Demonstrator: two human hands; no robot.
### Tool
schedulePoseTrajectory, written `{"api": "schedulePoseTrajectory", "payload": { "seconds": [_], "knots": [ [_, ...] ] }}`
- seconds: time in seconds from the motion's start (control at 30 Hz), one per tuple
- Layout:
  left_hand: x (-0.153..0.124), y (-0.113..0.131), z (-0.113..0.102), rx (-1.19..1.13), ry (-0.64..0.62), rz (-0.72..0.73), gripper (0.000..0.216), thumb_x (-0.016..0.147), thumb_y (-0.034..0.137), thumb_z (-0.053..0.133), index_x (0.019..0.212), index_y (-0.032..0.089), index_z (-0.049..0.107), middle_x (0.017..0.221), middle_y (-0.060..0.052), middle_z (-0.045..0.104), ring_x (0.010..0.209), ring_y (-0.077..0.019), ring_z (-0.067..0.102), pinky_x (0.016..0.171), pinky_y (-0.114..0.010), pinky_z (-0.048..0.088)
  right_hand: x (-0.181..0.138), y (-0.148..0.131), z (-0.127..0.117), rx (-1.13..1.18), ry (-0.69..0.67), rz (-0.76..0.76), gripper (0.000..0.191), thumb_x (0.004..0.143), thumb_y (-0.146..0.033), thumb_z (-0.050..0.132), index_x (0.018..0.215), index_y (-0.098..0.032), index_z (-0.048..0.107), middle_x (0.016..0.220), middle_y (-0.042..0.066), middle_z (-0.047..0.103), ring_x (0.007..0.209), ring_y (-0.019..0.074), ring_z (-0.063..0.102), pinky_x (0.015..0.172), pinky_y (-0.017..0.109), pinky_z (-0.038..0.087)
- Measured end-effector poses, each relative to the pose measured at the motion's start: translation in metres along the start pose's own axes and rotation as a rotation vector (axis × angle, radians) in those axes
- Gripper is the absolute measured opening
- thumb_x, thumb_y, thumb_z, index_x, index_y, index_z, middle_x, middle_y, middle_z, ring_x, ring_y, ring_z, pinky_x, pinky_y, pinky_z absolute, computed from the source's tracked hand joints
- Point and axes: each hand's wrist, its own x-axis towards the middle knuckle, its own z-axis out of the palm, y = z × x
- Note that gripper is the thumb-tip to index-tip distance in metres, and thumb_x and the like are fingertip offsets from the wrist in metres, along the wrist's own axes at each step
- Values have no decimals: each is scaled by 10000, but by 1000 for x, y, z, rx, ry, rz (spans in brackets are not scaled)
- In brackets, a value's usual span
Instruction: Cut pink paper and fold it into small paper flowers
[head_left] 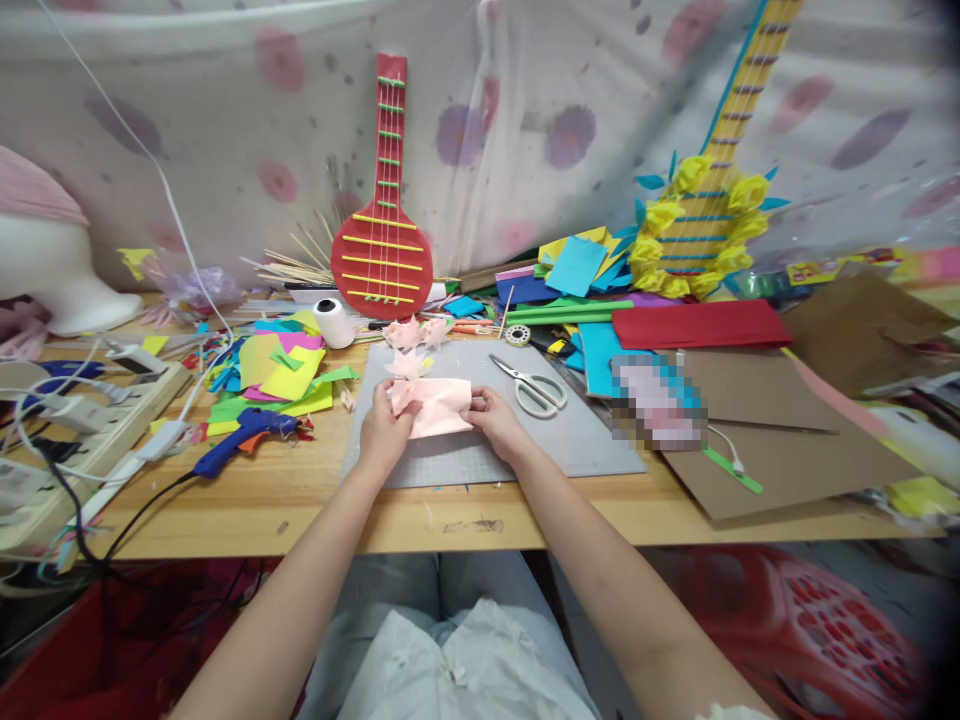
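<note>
A pale pink sheet [439,408], paper or thin felt, is held between my two hands over the grey cutting mat [592,440]. My left hand [386,425] pinches its left end, where part of it looks folded. At the right edge, my right hand [495,420] grips it between thumb and fingers. Just beyond the sheet lie several pink cut flower shapes [409,362]. Scissors [532,388] with pale handles rest on the mat, to the right of my right hand.
A blue hot glue gun [244,440] lies at left, beside a power strip [142,400] with cables. Coloured scraps [281,370] and a thread spool [334,323] are behind. A red paper instrument [382,260] and a yellow one [694,240] stand at the back. Brown cardboard [780,440] lies right.
</note>
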Motion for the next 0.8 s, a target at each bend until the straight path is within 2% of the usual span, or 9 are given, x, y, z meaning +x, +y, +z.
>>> {"api": "schedulePoseTrajectory", "payload": {
  "seconds": [0.17,0.27,0.33,0.4,0.5,0.6,0.67,0.73,0.8],
  "knots": [
    [-1,14,3,-312,-127,-83,660,599,281,658,1210,194,423,783,-7,603,564,-113,543,522,-222,413,-4,-9,-4,92,-70,85,555,457,-141,699,969,-209,497,751,-18,630,623,129,581,534,228,432],
    [2,22,1,-381,-237,-145,713,546,238,682,1215,182,443,790,-6,607,568,-104,546,517,-211,421,-4,-15,-3,148,-68,104,761,504,-203,724,1182,-255,381,851,2,633,711,163,614,580,276,473],
    [4,25,-2,-361,-299,-174,735,531,218,686,1225,177,449,756,-2,609,539,-101,537,491,-206,411,-1,-19,-2,108,-68,94,826,536,-247,735,1249,-271,319,884,13,635,737,175,622,602,296,480],
    [4,27,-5,-328,-339,-186,747,529,209,685,1237,171,451,729,0,607,512,-97,525,466,-199,391,5,-23,-1,-33,-118,74,751,525,-244,752,1196,-236,413,826,13,638,702,168,618,586,274,462],
    [4,30,-8,-294,-409,-181,732,520,209,692,1220,159,482,723,-3,608,511,-97,524,459,-195,379,13,-31,-2,-319,-324,52,438,516,-230,747,922,-164,597,686,-3,619,606,136,574,523,225,402],
    [6,31,-14,-306,-442,-204,748,514,212,707,1226,159,480,696,1,610,504,-98,525,460,-195,376,15,-37,-1,-490,-487,-2,222,555,-259,708,722,-141,622,635,-14,598,545,105,514,481,204,338],
    [10,30,-20,-326,-407,-251,787,523,221,719,1258,160,445,600,30,578,432,-77,475,418,-182,335,13,-38,2,-521,-460,-56,182,576,-270,683,682,-141,611,601,-27,573,520,92,478,473,200,311],
    [15,27,-26,-390,-345,-299,783,545,239,724,1266,161,428,530,58,535,350,-40,375,370,-170,272,11,-36,5,-494,-366,-83,176,593,-276,659,697,-147,601,594,-33,560,523,90,469,482,201,312],
    [19,24,-31,-533,-279,-341,700,584,262,708,1231,172,455,582,48,564,335,-19,330,352,-167,264,12,-32,8,-447,-250,-89,180,602,-282,637,718,-153,590,612,-30,565,544,98,479,496,204,325]
  ]
}}
